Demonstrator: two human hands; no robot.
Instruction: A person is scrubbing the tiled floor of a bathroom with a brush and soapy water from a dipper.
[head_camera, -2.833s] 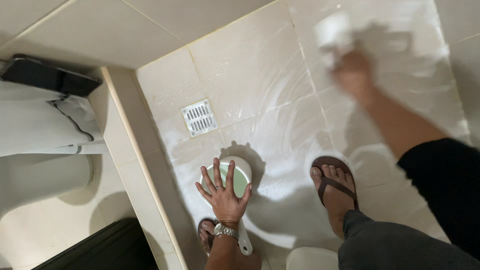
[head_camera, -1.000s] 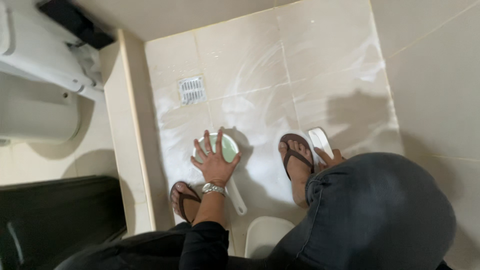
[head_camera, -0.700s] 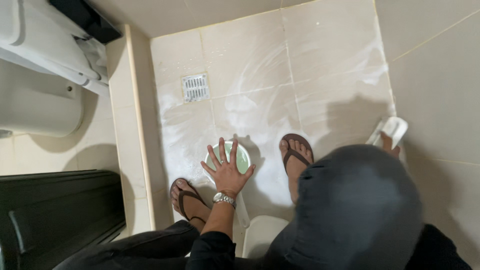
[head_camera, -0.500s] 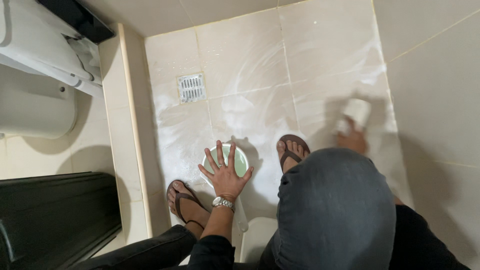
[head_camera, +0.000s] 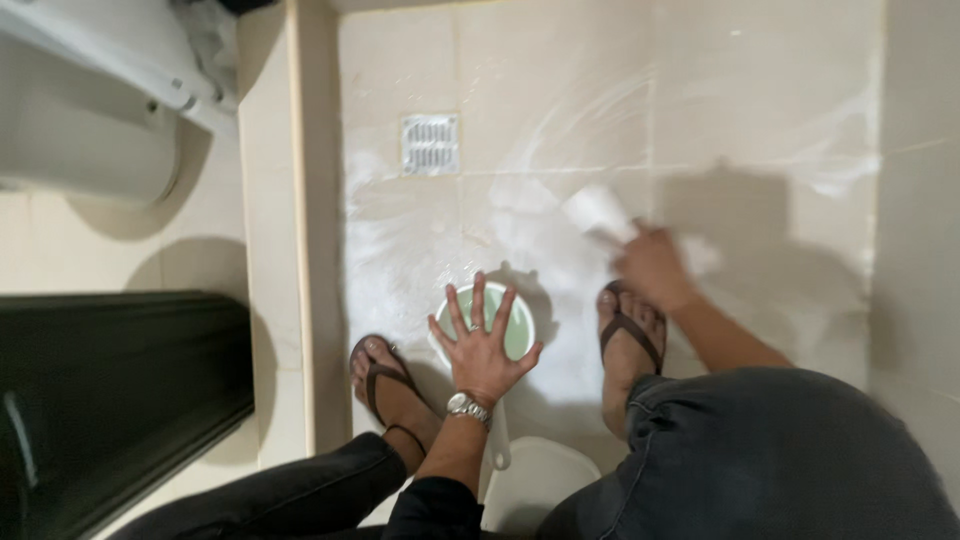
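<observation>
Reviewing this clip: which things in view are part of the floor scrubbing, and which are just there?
In use:
- right hand gripping a blurred white scrubbing tool
- left hand spread over the round white dipper holding pale green liquid
- soapy cream tiled floor

Just there:
- square metal floor drain grate
- white toilet
- dark panel
- white rounded container

Pale green scoop (head_camera: 515, 330), brown sandals (head_camera: 628, 335)

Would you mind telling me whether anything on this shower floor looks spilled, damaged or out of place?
Nothing looks damaged. White soapy streaks cover the floor tiles around the drain grate, where the right hand holds a blurred white scrubber. The left hand rests spread over an upright green-and-white dipper.
</observation>
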